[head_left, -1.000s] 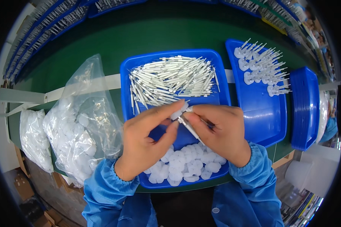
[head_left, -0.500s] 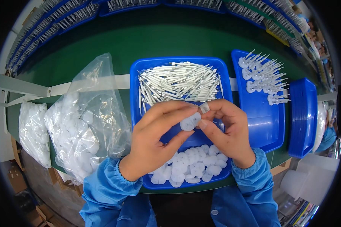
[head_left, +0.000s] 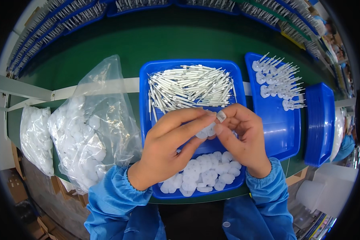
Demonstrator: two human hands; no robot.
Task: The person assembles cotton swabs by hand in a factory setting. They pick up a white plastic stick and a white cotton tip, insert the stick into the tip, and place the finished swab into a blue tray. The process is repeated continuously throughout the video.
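Observation:
My left hand (head_left: 173, 142) pinches a translucent white plastic disc (head_left: 204, 132) between thumb and fingers, above the middle of a blue tray (head_left: 144, 129). My right hand (head_left: 244, 138) meets it there, its fingers curled and its thumb against the disc's right edge. What else the right fingers grip is hidden. A small pale square (head_left: 221, 116) shows at the right index fingertip. Behind the hands, thin white rods (head_left: 192, 86) with metallic ends fill the tray's far part. Loose discs of the same kind (head_left: 204, 172) lie in its near part.
A second blue tray (head_left: 276, 132) at the right holds rows of discs with rods standing in them. Stacked blue trays (head_left: 320, 124) are beyond it. Bags of white discs (head_left: 82, 136) lie left. More filled trays (head_left: 136, 5) line the far edge of the green table (head_left: 180, 36).
Both hands have shifted slightly to the right with the disc. The disc has turned and is now more covered by the fingers. The blue tray has slid slightly right.

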